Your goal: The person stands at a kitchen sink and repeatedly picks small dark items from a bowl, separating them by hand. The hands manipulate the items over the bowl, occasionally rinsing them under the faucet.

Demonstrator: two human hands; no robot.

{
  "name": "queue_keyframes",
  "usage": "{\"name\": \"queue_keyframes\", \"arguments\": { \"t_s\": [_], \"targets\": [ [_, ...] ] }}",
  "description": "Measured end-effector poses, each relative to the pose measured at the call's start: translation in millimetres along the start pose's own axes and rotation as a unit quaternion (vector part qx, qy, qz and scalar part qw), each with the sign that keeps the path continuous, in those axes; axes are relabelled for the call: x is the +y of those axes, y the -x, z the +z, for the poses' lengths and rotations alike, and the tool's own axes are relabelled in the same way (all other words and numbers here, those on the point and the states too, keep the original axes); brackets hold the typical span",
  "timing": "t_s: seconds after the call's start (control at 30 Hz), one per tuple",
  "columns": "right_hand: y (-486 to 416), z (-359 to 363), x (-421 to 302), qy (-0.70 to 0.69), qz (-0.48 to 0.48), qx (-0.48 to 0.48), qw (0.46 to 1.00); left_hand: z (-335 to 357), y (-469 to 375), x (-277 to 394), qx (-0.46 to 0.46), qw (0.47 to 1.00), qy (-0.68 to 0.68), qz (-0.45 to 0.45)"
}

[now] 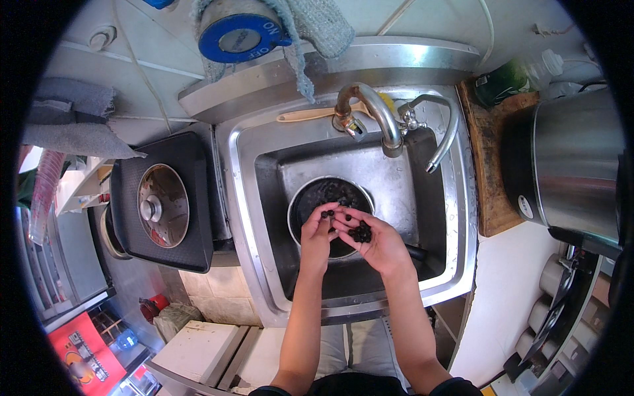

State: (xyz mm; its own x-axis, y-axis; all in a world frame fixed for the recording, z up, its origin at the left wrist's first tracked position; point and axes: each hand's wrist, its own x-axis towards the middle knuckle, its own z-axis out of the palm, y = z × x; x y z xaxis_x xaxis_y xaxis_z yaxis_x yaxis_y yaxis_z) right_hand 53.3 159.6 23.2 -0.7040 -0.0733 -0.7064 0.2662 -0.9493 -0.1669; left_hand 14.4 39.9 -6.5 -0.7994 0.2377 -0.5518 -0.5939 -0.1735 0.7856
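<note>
Both hands are over a round pan (292,210) that stands in the stainless-steel sink. Dark liquid (322,190) fills the pan, and black shapes show under its surface. My right hand (384,242) is cupped palm up and holds a small heap of black balls (360,231) that look like tapioca pearls. Close beside it, my left hand (317,230) is curled with a few more black balls (327,214) at its fingers. The pan's black handle (416,252) points to the right, partly hidden behind my right hand.
A curved tap (369,99) and a thinner spout (448,133) rise behind the sink basin (396,183). Left stands a black tray (198,198) with a glass lid (163,205). A large metal pot (577,163) stands right, by a wooden board (490,208). A wooden-handled brush (307,115) lies behind.
</note>
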Motion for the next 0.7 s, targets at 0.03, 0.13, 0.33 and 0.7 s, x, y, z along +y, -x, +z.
{"name": "queue_keyframes", "arguments": {
  "t_s": [0.03, 0.13, 0.33, 0.7],
  "targets": [
    [-0.3, -2.9, 0.0, -0.013, 0.001, -0.016, 1.000, -0.8, 0.2, 1.0, -0.014, 1.000, 0.005, -0.016],
    [-1.8, -9.0, 1.2, -0.031, 0.006, -0.061, 0.998, -5.9, 0.5, 3.6, -0.046, 0.997, 0.020, -0.053],
    [-4.3, -13.1, 5.7, 0.011, -0.030, -0.090, 0.995, -9.2, 0.0, -1.6, -0.110, 0.991, -0.072, -0.013],
    [-3.1, -7.4, 5.1, 0.044, -0.043, 0.007, 0.998, -5.4, 4.8, -1.3, -0.124, 0.989, -0.076, 0.042]
  ]
}}
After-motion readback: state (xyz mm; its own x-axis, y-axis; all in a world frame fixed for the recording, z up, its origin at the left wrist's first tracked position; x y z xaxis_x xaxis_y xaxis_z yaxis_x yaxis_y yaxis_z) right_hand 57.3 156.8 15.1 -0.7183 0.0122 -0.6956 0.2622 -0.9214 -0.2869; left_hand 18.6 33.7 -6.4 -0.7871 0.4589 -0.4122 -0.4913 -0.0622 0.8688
